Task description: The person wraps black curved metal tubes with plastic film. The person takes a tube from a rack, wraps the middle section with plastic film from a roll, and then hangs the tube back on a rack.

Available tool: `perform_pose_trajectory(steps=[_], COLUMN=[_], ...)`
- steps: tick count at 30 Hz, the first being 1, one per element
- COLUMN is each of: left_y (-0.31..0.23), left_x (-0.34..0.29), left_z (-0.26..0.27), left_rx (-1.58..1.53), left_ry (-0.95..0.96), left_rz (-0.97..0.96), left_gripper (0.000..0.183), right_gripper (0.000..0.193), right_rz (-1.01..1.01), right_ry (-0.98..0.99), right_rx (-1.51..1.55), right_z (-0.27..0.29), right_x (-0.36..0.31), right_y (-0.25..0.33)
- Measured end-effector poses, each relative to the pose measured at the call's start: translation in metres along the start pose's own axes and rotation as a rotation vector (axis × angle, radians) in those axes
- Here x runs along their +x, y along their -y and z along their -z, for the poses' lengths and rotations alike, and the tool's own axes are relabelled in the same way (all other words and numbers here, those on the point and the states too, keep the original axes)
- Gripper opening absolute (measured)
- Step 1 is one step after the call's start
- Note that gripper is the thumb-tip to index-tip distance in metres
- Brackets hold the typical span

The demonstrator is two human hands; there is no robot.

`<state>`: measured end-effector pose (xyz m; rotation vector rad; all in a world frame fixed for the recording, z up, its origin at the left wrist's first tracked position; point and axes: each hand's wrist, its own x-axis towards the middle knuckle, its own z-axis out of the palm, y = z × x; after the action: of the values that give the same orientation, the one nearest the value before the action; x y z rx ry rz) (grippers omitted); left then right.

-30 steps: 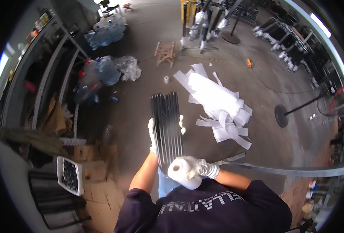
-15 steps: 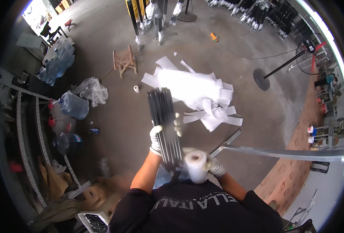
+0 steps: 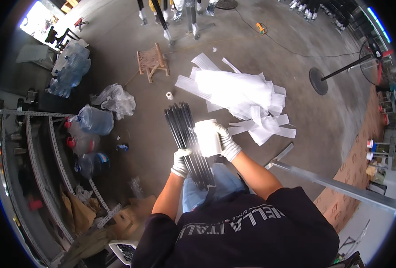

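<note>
A bundle of black metal tubes (image 3: 178, 121) slants up from my lap, its far ends fanned slightly apart. My left hand (image 3: 180, 161), in a whitish glove, is wrapped round the bundle's left side near the middle. A thick white roll of stretch film (image 3: 207, 138) lies against the bundle's right side. My right hand (image 3: 227, 144), gloved with a grey striped cuff, grips the roll from its right. Film between roll and tubes is too clear to make out.
White foam sheets (image 3: 233, 91) lie piled on the floor ahead. Left are a folding stool (image 3: 152, 60), a plastic bag (image 3: 116, 99), large water bottles (image 3: 95, 120) and metal shelving (image 3: 58, 152). On the right, a metal bar (image 3: 327, 181) and a standing fan's base (image 3: 317, 81).
My right hand has carried the film roll from low by my body up and forward to the bundle's right side. My left hand still holds the tubes. The view has shifted slightly.
</note>
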<state>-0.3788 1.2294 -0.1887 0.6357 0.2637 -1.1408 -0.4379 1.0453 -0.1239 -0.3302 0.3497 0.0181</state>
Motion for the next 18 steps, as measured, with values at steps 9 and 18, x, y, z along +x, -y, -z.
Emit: perform_pose_trajectory(steps=[9,18], left_y=[-0.036,-0.048], left_x=[-0.007,-0.010], left_z=[-0.034,-0.026], left_rx=[-0.147,-0.112], left_ry=[0.324,0.317], left_rz=[0.175,0.107], left_gripper=[0.059,0.058], right_gripper=[0.046,0.049], right_rz=[-0.115,0.016], right_ry=[-0.129,0.025], right_rx=[-0.155,-0.036], right_z=[-0.012,-0.025], right_x=[0.036,0.066], right_y=[-0.007,-0.013])
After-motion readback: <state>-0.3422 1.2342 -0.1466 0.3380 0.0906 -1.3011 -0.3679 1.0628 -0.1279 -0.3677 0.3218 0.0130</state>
